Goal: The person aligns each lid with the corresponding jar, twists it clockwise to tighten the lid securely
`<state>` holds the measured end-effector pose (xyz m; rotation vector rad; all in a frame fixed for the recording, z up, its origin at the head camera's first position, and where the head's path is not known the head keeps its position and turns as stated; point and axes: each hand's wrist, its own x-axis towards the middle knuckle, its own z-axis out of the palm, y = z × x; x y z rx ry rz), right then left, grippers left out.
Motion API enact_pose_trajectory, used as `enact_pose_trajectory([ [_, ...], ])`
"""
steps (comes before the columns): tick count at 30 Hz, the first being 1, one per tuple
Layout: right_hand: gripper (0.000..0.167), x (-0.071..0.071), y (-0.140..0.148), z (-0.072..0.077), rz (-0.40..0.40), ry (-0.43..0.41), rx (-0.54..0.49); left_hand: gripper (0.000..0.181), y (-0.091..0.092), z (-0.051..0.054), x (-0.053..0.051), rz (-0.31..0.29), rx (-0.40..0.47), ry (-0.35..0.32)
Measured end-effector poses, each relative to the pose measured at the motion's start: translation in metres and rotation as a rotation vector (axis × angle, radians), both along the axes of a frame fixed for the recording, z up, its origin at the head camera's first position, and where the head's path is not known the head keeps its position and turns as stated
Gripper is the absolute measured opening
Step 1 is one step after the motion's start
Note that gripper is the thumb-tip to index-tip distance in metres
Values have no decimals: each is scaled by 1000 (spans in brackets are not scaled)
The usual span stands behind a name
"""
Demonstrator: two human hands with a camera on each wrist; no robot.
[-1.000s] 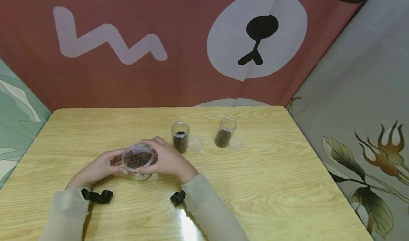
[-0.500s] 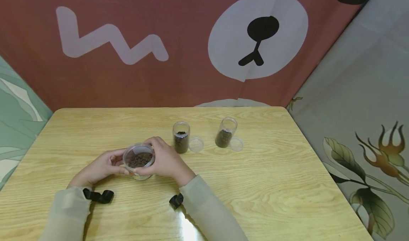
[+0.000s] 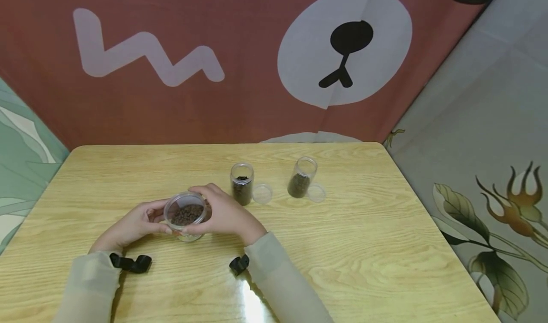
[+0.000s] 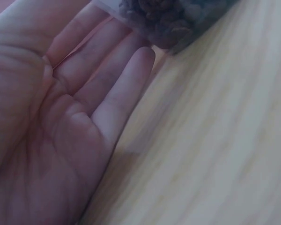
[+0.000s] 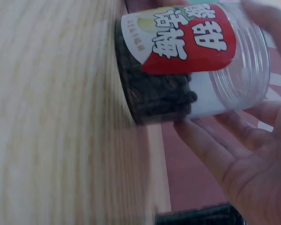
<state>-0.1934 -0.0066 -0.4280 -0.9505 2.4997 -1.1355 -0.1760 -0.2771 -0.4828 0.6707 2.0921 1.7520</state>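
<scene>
Uncovered jar [image 3: 184,200], lower left of frame, held in a two-sided grip, left hand [image 3: 139,222] and right hand [image 3: 226,214] curved round it; uneven release (mouth open) could spill brown pieces [image 3: 187,214] onto the tabletop [image 3: 364,237].

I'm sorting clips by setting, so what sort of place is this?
Probably a makeshift filming corner: a wood-grain table hemmed by a reddish cartoon backdrop and a flowered backdrop, with small black devices at both wrists.
</scene>
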Motion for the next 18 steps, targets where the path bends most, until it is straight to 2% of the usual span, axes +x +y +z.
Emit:
enact_pose_trajectory([
  [7,83,1,-3,-1,0,66,-4,63,-1,0,0,-11,6,-6],
  [10,80,3,-5,-1,-17,82,0,64,-1,1,1,-4,8,-24],
  [18,78,6,-8,-3,-72,117,21,63,2,4,2,-9,29,-3],
])
